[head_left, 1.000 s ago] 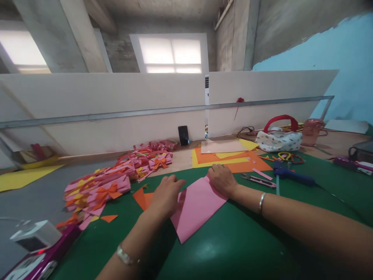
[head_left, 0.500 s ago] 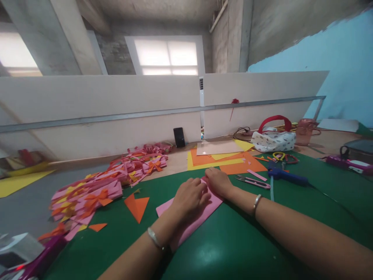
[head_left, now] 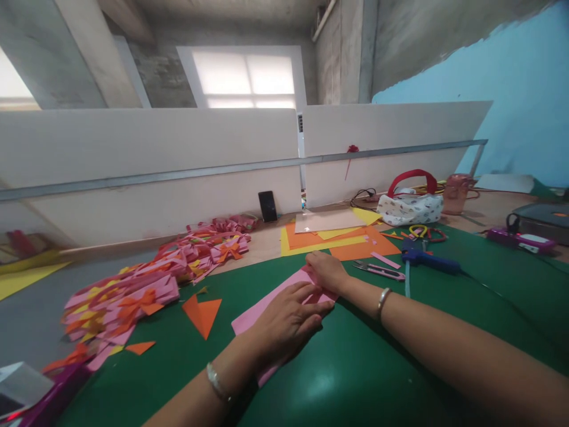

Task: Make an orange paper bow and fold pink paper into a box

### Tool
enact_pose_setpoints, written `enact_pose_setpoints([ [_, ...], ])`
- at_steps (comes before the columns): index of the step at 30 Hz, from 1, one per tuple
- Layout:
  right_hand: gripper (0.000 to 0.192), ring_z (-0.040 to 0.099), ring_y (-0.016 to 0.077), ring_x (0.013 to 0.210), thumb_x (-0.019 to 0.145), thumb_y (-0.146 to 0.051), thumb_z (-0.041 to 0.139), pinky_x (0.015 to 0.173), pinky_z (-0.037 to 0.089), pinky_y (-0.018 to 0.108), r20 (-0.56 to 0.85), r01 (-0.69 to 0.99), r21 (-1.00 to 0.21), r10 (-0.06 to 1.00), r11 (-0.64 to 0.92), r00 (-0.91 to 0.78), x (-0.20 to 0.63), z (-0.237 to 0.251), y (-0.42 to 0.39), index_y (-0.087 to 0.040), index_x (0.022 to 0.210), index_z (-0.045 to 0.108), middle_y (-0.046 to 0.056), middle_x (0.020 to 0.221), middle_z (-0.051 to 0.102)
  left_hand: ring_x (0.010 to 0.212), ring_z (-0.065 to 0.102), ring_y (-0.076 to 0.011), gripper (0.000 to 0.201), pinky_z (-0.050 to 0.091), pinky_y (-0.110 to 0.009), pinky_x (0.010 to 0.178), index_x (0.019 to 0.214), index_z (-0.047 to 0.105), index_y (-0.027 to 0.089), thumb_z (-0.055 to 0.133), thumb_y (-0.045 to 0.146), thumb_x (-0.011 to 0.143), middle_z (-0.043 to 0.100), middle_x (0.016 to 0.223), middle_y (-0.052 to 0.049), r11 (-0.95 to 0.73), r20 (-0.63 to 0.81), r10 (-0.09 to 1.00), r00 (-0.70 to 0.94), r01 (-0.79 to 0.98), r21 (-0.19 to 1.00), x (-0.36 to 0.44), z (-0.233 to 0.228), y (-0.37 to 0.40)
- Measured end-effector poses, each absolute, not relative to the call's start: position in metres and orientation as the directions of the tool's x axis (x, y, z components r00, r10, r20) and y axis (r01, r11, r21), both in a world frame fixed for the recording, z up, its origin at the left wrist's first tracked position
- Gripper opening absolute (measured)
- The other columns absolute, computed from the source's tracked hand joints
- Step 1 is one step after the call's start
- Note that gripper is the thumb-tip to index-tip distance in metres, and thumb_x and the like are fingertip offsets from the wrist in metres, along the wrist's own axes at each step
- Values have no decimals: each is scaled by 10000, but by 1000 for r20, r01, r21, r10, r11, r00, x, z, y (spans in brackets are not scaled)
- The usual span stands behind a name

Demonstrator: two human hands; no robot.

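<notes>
**Flattening a fold in pink paper**

My left hand (head_left: 287, 323) is lying flat on the folded pink paper (head_left: 255, 311), fingers spread out and pressing down, not gripping anything. My right hand (head_left: 326, 271) is at the far corner of the same sheet, fingertips pinning it to the green surface (head_left: 400, 367); I'd call it pressing too, though I can't tell if the thumb has pinched the edge.

To get a sharp crease, I reckon keep the far corner pinned and run the flat palm along the fold with even pressure, so the layers don't slide.

Just left of my left fingers sit orange triangle scraps (head_left: 203, 313), and further left a pile of pink bows (head_left: 146, 284). Past my right fingers: snips (head_left: 380, 271), a blue glue gun (head_left: 429, 260), loose orange and yellow sheets (head_left: 329, 240). The only container is a patterned bag (head_left: 411, 207) with a red handle, contents hidden.
</notes>
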State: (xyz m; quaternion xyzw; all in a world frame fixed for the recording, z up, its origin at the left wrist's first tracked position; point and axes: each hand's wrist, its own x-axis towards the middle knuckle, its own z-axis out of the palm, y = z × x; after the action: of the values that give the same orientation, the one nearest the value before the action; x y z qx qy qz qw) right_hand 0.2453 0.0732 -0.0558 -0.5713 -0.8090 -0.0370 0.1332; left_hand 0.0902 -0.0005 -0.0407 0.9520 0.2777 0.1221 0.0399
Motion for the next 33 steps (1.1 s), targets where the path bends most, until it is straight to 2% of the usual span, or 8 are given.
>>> enact_pose_setpoints([
  [7, 227, 585, 164, 868, 885, -309, 486, 746, 491, 358, 284, 933, -97, 908, 346, -307, 244, -53, 68, -149, 1027, 564, 53, 1013, 594, 1232, 390, -209, 375, 276, -386, 1037, 1224, 503, 322, 305, 368, 910, 453, 1347, -27, -831, 152, 546, 824, 508, 225, 81, -41, -10],
  [12, 224, 583, 161, 858, 889, -316, 476, 743, 485, 355, 281, 933, -101, 909, 346, -307, 244, -53, 67, -146, 1001, 569, 48, 987, 598, 1329, 233, -262, 407, 202, -519, 1062, 1300, 390, 364, 297, 401, 906, 330, 1432, 18, -748, 40, 627, 778, 587, 309, 68, -39, -32],
  [15, 218, 579, 162, 863, 894, -314, 466, 744, 479, 353, 281, 931, -101, 908, 351, -312, 245, -53, 66, -143, 981, 571, 46, 972, 598, 1339, 194, -251, 452, 180, -530, 1073, 1347, 303, 348, 295, 420, 901, 280, 1445, 22, -697, -5, 670, 743, 631, 340, 59, -37, -53],
  [22, 225, 584, 163, 872, 886, -308, 485, 751, 490, 358, 279, 930, -85, 905, 357, -322, 245, -53, 67, -150, 1024, 567, 55, 1020, 594, 1322, 243, -233, 539, 234, -476, 1080, 1378, 234, 321, 302, 488, 870, 225, 1442, 22, -601, -50, 776, 628, 762, 242, 24, -47, -99],
  [26, 251, 584, 171, 892, 882, -308, 494, 758, 494, 369, 273, 933, -77, 907, 352, -320, 246, -55, 69, -154, 1072, 551, 63, 1065, 581, 1240, 408, -248, 478, 332, -441, 1046, 1305, 395, 360, 399, 468, 840, 411, 1360, 31, -564, 80, 825, 559, 815, 132, -3, -54, -125],
  [29, 267, 580, 178, 909, 879, -305, 501, 768, 492, 378, 268, 936, -70, 910, 346, -316, 244, -56, 69, -158, 1098, 539, 68, 1093, 570, 1105, 549, -244, 285, 419, -384, 983, 986, 663, 356, 443, 439, 825, 649, 1120, 20, -478, 277, 856, 437, 872, 100, -5, -51, -131],
  [31, 275, 577, 182, 921, 877, -302, 503, 775, 490, 384, 266, 937, -59, 910, 344, -317, 242, -57, 67, -159, 1109, 534, 71, 1107, 564, 1039, 587, -227, 307, 448, -343, 942, 815, 692, 304, 410, 422, 842, 698, 986, -14, -377, 402, 867, 295, 915, 142, 9, -44, -122],
  [33, 278, 574, 185, 929, 877, -301, 504, 781, 488, 387, 264, 938, -42, 910, 343, -321, 241, -57, 66, -161, 1116, 531, 73, 1118, 559, 1092, 550, -229, 373, 419, -357, 968, 934, 672, 255, 341, 414, 866, 654, 1097, -45, -340, 430, 873, 229, 918, 202, 31, -35, -103],
])
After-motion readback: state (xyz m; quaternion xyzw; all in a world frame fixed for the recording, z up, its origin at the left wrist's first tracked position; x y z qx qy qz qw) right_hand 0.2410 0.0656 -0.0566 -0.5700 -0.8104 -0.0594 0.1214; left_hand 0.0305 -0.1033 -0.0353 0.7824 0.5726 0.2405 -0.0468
